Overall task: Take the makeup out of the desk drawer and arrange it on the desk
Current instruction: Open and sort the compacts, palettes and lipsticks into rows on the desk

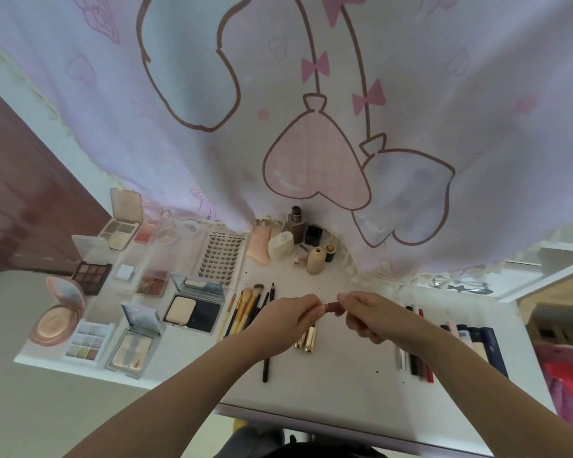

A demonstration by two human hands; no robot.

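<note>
Both my hands meet above the middle of the white desk (338, 385) and share a small dark-red lipstick tube (332, 306). My left hand (285, 320) pinches its left end, and my right hand (366, 314) pinches its right end. Two gold lipstick tubes (306, 338) lie on the desk just below my hands. Open palettes and compacts (192, 312) cover the left part of the desk. Makeup brushes (247, 309) and a black pencil (266, 368) lie left of my hands. No drawer is visible.
Bottles and a sponge (298, 242) stand at the back by a hanging printed curtain (311, 110). A lash tray (220, 257) lies beside them. Pens and tubes (420, 361) are lined up at the right. A shelf unit (549, 282) stands beyond the desk's right edge.
</note>
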